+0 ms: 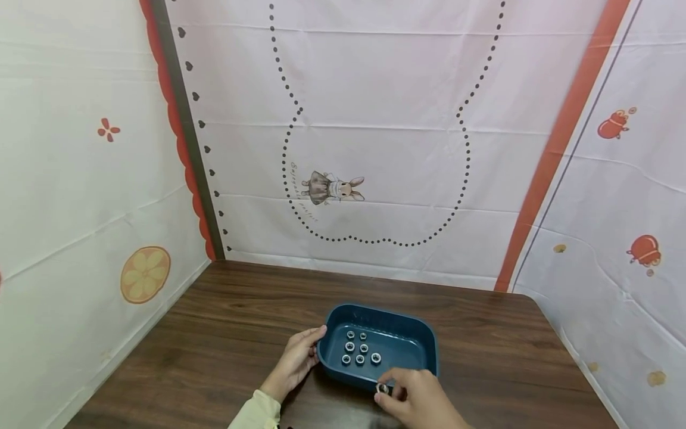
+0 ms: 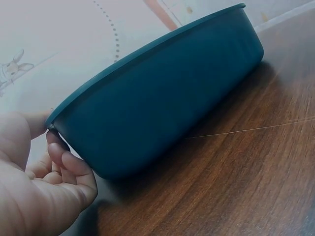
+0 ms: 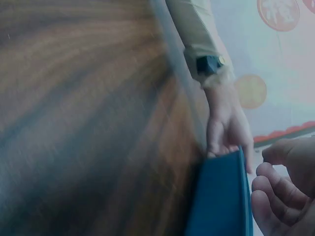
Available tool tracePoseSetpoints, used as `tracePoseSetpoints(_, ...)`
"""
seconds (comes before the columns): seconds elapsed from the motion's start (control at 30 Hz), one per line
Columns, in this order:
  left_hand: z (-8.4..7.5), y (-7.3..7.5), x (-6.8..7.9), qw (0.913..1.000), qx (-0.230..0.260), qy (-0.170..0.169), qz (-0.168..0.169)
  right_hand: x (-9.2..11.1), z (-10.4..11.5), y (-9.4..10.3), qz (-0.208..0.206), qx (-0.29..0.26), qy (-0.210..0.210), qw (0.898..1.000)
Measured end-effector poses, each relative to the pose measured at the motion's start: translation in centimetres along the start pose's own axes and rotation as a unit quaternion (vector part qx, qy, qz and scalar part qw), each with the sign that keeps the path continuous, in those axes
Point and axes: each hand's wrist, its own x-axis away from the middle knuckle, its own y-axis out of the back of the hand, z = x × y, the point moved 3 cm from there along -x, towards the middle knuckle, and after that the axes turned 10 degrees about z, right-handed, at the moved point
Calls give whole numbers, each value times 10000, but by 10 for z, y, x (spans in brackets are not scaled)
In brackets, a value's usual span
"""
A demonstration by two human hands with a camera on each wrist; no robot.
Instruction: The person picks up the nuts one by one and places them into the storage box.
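Observation:
A dark blue rectangular tray (image 1: pixel 409 333) with rounded corners rests on the wooden table. Several metal nuts (image 1: pixel 350 346) sit apart from one another on its floor, mostly toward the left. At the tray's left end my left hand (image 1: pixel 296 359) grips the rim, thumb on top; in the left wrist view its other fingers (image 2: pixel 78 172) curl beneath the rim. Over the near wall, my right hand (image 1: pixel 420 398) pinches one metal nut (image 1: pixel 382 388) between thumb and index finger. The right wrist view shows the curled right fingers (image 3: pixel 280 191) beside the tray wall, but the nut is hidden there.
The brown wood-grain table (image 1: pixel 230 333) extends around the tray. A printed cloth (image 1: pixel 375 149) hangs behind it, and similar cloths (image 1: pixel 75 208) stand along the left and right sides.

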Motion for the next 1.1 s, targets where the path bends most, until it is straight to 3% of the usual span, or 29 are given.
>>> tracePoseSetpoints(0.17,1,1,-1,10000,-34,9,-25,-8,-4,24,-399,426,344,9977)
tracePoseSetpoints(0.27,1,1,-1,10000,-27,5,-42,-16,-11,36,-556,632,326,9959)
tracePoseSetpoints(0.53,1,2,-1,10000,36,33,-48,-44,-31,56,-494,1107,429,9917)
tracePoseSetpoints(0.8,1,2,0,10000,63,45,-63,-75,-51,67,382,1306,1034,9853)
tracePoseSetpoints(1.1,1,1,-1,10000,59,55,-25,-105,-60,70,1364,1425,1553,9680)
